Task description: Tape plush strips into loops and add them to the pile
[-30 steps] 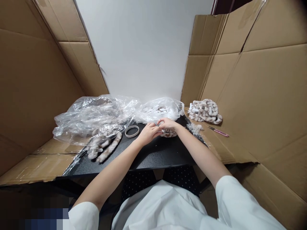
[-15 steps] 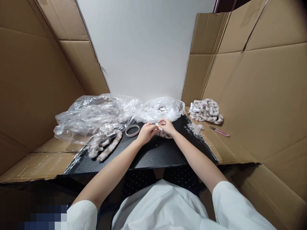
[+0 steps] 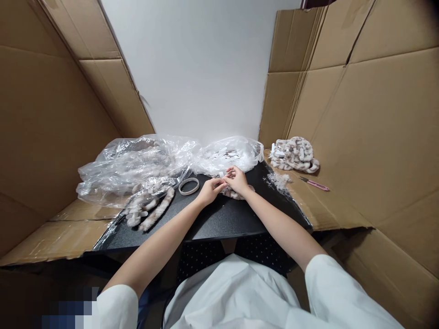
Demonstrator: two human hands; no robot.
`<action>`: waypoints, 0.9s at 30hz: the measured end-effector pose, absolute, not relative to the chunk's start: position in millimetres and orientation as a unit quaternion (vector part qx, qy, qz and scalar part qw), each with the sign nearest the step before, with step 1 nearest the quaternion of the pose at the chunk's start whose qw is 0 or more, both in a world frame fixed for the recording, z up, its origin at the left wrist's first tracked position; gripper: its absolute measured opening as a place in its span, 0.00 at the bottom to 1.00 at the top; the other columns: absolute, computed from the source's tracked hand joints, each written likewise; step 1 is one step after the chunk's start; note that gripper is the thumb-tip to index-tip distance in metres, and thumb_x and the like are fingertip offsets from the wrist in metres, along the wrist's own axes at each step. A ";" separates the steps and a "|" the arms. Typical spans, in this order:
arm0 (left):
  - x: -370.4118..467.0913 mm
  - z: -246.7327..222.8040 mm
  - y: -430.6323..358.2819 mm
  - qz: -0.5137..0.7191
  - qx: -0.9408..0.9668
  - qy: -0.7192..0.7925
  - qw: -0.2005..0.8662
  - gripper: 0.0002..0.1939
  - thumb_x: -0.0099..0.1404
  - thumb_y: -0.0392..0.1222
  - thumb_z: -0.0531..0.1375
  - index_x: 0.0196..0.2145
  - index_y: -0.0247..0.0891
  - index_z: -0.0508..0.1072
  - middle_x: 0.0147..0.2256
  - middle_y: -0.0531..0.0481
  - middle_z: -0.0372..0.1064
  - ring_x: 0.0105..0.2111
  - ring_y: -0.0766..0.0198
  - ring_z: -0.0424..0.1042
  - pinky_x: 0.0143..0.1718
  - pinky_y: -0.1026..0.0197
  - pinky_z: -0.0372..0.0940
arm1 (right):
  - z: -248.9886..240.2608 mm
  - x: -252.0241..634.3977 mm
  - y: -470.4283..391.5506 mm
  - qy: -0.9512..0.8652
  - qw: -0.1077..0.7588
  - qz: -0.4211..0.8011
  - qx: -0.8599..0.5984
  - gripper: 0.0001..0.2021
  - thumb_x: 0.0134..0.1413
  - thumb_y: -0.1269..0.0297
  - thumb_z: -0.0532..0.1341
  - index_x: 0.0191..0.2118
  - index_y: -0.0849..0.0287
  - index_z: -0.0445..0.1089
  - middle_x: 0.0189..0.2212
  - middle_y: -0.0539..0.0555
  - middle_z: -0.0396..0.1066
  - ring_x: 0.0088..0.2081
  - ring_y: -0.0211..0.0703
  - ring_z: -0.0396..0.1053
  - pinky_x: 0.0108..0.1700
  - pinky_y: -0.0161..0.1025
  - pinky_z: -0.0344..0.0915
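fingertips of the left hand (image 3: 209, 190) and right hand (image 3: 238, 183) are brought together over a furry strip (image 3: 234, 194), partly hidden, on the dark surface (image 3: 219, 224); whether the white tag (image 3: 221, 174) is pinched by either cannot be told.

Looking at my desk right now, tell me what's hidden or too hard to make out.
All in the head view:
Fuzzy piece: partly covered by the right hand.
What the left hand holds, if anything: too small to tell.
Large clear bag: glare and wrinkles blur its contents.
White tags on the furry pile: any print is too small.
Dark patch: cut off by the top edge.
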State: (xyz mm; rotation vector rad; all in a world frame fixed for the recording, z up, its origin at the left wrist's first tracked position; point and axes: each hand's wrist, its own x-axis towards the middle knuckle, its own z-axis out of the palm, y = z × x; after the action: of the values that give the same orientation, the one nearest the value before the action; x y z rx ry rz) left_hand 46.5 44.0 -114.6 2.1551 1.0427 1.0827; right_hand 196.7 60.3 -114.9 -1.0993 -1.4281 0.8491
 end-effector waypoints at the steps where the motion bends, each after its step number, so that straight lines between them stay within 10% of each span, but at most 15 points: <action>1: 46.9 -115.5 44.8 0.402 0.783 0.385 0.278 0.16 0.62 0.51 0.58 0.29 0.34 0.76 0.26 0.50 0.70 0.28 0.63 0.65 0.33 0.62 0.59 | -115.2 196.6 60.1 -0.605 0.548 0.349 -0.459 0.12 0.39 0.69 0.61 0.34 0.55 0.61 0.25 0.45 0.69 0.27 0.37 0.70 0.33 0.35 0.67; 27: 49.5 -119.3 44.8 0.477 0.654 0.382 0.447 0.22 0.52 0.56 0.65 0.32 0.39 0.60 0.16 0.63 0.54 0.14 0.75 0.50 0.18 0.70 0.44 | -123.0 187.5 50.5 -0.600 0.559 0.330 -0.468 0.11 0.41 0.68 0.60 0.35 0.55 0.61 0.28 0.47 0.69 0.28 0.37 0.68 0.32 0.33 0.65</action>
State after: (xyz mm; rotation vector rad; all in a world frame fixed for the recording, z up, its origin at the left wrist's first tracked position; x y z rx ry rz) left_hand 49.5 44.8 -119.3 1.6180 0.9451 1.1806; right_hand 187.5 50.5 -123.0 -1.1034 -1.4151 0.7771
